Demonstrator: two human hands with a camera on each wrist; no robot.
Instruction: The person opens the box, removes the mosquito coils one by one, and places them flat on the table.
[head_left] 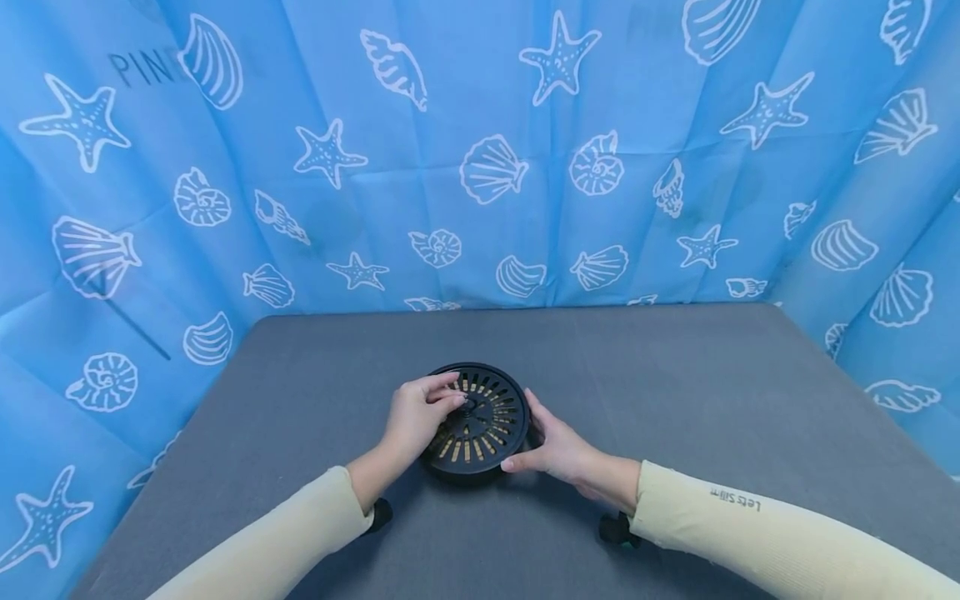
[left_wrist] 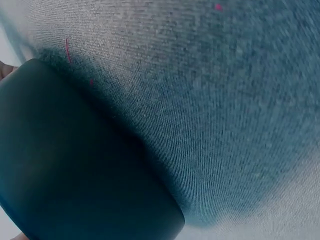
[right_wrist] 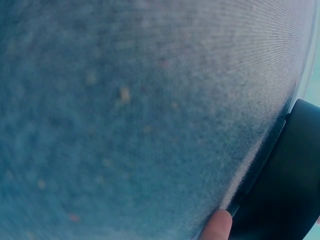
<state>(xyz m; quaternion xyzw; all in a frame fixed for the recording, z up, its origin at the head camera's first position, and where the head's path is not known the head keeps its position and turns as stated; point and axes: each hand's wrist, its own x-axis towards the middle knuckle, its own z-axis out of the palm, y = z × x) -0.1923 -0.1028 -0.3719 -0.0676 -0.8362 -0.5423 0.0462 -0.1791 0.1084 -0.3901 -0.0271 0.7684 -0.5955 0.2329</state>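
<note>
A round black mosquito coil holder (head_left: 465,477) sits on the grey table. Its slotted lid (head_left: 491,410) has a small knob at the middle, and something yellowish shows through the slots. From the left, my left hand (head_left: 417,417) reaches over the lid and pinches the knob between thumb and fingers. My right hand (head_left: 558,450) grips the holder's right side, thumb at the near edge and fingers round the far side. In the left wrist view the holder's dark side wall (left_wrist: 85,160) fills the lower left. A fingertip (right_wrist: 219,226) shows beside the holder in the right wrist view.
Grey cloth covers the table (head_left: 675,392). A blue curtain (head_left: 420,192) with white shells and starfish hangs behind and along both sides. Dark wrist cameras sit under the cream sleeves (head_left: 300,533).
</note>
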